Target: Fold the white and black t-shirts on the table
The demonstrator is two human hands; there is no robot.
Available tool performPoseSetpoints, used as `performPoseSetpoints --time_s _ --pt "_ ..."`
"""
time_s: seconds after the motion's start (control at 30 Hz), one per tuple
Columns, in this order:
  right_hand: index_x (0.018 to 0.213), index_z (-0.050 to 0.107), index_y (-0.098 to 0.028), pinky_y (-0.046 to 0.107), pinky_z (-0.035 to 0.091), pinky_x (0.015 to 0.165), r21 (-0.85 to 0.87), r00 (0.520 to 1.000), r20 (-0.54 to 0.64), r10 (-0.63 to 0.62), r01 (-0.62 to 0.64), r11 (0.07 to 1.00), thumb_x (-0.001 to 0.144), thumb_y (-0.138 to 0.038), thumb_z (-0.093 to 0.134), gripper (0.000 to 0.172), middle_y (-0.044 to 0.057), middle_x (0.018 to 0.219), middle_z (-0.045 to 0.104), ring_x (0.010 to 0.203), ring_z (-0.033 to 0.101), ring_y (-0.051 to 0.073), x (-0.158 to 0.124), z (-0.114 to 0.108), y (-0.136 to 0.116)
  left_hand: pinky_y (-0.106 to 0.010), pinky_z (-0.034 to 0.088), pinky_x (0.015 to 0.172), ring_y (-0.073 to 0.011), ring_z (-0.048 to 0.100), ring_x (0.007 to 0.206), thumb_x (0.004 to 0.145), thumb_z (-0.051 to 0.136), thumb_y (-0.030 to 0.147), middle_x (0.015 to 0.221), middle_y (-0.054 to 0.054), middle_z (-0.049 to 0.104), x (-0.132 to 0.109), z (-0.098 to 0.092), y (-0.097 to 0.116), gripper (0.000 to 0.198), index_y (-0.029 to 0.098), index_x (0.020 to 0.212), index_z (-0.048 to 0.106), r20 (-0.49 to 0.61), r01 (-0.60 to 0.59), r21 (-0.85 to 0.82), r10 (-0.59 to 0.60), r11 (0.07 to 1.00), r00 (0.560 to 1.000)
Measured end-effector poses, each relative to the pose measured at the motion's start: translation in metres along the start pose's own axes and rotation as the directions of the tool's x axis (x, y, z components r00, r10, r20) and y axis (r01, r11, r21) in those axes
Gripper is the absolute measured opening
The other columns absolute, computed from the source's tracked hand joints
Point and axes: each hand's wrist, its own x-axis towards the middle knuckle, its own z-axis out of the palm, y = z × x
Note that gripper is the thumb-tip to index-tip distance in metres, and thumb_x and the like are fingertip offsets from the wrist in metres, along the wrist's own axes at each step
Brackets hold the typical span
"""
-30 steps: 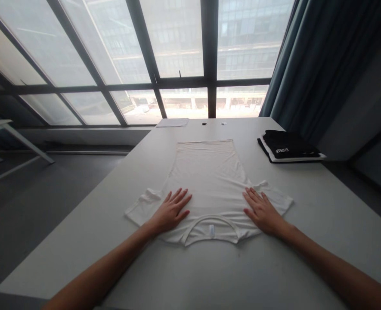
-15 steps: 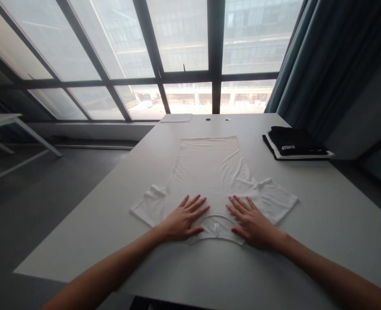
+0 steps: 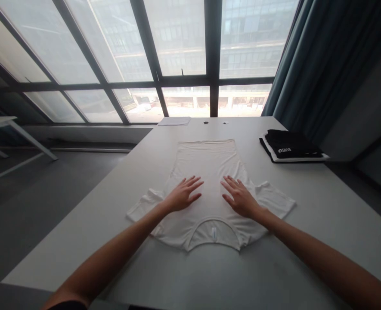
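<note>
Centre: white cotton T-shirt lies flat on the pale grey tabletop, collar nearest the person, hem at the far side.
Hands: left hand and right hand rest flat on the shirt's chest, side by side, just beyond the collar, fingers spread and pointing away.
Far right: folded black garment stack on the tabletop, well apart from the shirt.
Far edge: flat white paper sheet, behind the hem and to its left.

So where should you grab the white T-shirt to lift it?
Probably by its two shoulders, pinched from the near edge: the white T-shirt lies flat, collar nearest, left hand and right hand open on its chest.
</note>
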Motion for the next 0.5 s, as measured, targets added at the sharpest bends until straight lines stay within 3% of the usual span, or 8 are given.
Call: performPoseSetpoints --time_s 0.1,0.23,0.3,0.37,0.4,0.43,0.5 --pt "0.153 0.039 -0.010 0.056 0.018 0.120 -0.087 0.988 0.013 0.156 -0.155 0.984 0.101 -0.038 0.041 0.059 0.017 0.164 0.025 0.152 0.019 0.031 0.013 0.013 0.033 -0.058 0.014 0.121 -0.0318 0.016 0.153 0.102 0.040 0.053 0.164 -0.009 0.026 0.012 0.015 -0.034 0.060 0.026 0.156 0.037 -0.021 0.147 0.077 -0.145 0.986 0.989" --pt "0.152 0.041 -0.011 0.056 0.014 0.121 -0.053 0.985 -0.002 0.172 -0.172 0.984 0.099 -0.040 0.043 0.061 0.018 0.162 0.028 0.152 0.020 0.031 -0.001 0.026 0.056 -0.059 0.008 0.121 -0.0320 0.012 0.154 0.101 0.043 0.054 0.165 -0.008 0.023 0.000 0.031 -0.056 0.060 0.028 0.155 0.038 -0.020 0.167 0.024 -0.166 0.986 0.986" --pt "0.149 0.046 -0.012 0.055 0.012 0.122 0.099 0.982 -0.080 0.174 -0.166 0.981 0.098 -0.040 0.045 0.058 0.017 0.161 0.032 0.152 0.022 0.030 0.008 0.026 0.052 -0.058 0.008 0.122 -0.0317 0.015 0.153 0.098 0.049 0.053 0.164 -0.007 0.028 0.007 0.030 -0.055 0.060 0.029 0.152 0.044 -0.064 0.144 -0.119 -0.153 0.982 0.986" --pt "0.143 0.053 -0.014 0.052 0.017 0.122 0.389 0.965 -0.159 0.209 -0.133 0.911 0.097 -0.041 0.048 0.054 0.017 0.157 0.040 0.149 0.030 0.028 0.037 0.022 0.041 -0.052 0.012 0.123 -0.0298 0.026 0.150 0.096 0.055 0.050 0.159 -0.007 0.039 0.031 0.027 -0.045 0.055 0.028 0.146 0.052 -0.163 0.103 -0.366 -0.173 0.925 0.971" --pt "0.140 0.056 -0.015 0.049 0.023 0.121 0.575 0.954 -0.174 0.246 -0.104 0.812 0.096 -0.042 0.049 0.052 0.016 0.154 0.046 0.145 0.038 0.027 0.057 0.020 0.033 -0.047 0.017 0.123 -0.0282 0.033 0.148 0.095 0.056 0.047 0.155 -0.008 0.045 0.049 0.026 -0.038 0.051 0.027 0.142 0.056 -0.214 0.071 -0.520 -0.210 0.851 0.954" --pt "0.135 0.061 -0.017 0.048 0.030 0.118 0.751 0.943 -0.155 0.295 -0.082 0.655 0.096 -0.043 0.051 0.048 0.015 0.148 0.053 0.140 0.045 0.027 0.080 0.019 0.026 -0.044 0.022 0.122 -0.0271 0.040 0.144 0.095 0.057 0.044 0.150 -0.008 0.051 0.070 0.026 -0.031 0.046 0.026 0.137 0.061 -0.245 0.033 -0.682 -0.271 0.731 0.931" --pt "0.124 0.066 -0.022 0.047 0.042 0.110 0.983 0.915 -0.012 0.403 -0.064 0.175 0.097 -0.041 0.050 0.037 0.010 0.141 0.060 0.128 0.058 0.025 0.124 0.021 0.016 -0.042 0.034 0.117 -0.0260 0.049 0.137 0.096 0.056 0.038 0.143 -0.009 0.058 0.112 0.027 -0.021 0.034 0.025 0.127 0.066 -0.168 -0.030 -0.945 -0.407 0.325 0.898"
